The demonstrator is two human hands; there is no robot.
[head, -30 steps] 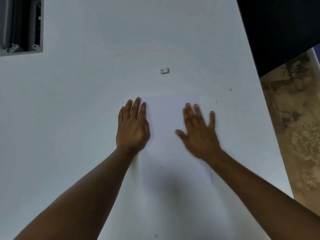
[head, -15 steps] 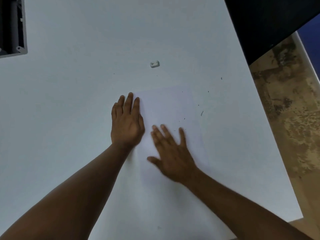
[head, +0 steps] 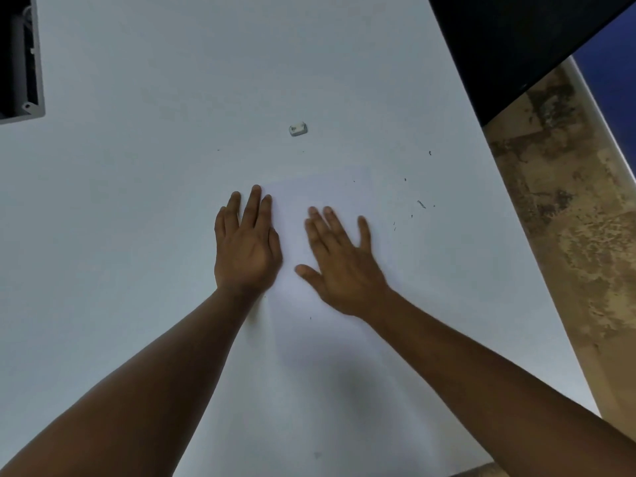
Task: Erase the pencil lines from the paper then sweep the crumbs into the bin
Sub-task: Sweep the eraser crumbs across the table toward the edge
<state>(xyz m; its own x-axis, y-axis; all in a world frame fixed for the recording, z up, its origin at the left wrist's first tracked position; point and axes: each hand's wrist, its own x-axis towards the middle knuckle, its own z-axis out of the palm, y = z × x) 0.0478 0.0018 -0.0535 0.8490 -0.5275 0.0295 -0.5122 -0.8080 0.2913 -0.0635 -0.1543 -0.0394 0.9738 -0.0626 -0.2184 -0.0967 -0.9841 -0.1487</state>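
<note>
A white sheet of paper (head: 344, 356) lies on the white table (head: 137, 235) in front of me. My left hand (head: 246, 246) lies flat on the paper's left edge, fingers straight and together. My right hand (head: 340, 263) is flat on the paper's middle with fingers spread, slightly blurred. Several dark eraser crumbs (head: 420, 204) are scattered on the table to the right of the paper. A small white eraser (head: 298, 129) sits on the table beyond the paper. No bin can be made out for certain.
A grey open box (head: 24, 63) with a dark inside sits at the table's far left corner. A dark panel (head: 516, 39) fills the upper right. The table's right edge drops to a mottled brown floor (head: 568, 218).
My right hand swept back toward me and to the left over the paper, then moved forward and right again. More crumbs now lie right of the paper. My left hand stayed put.
</note>
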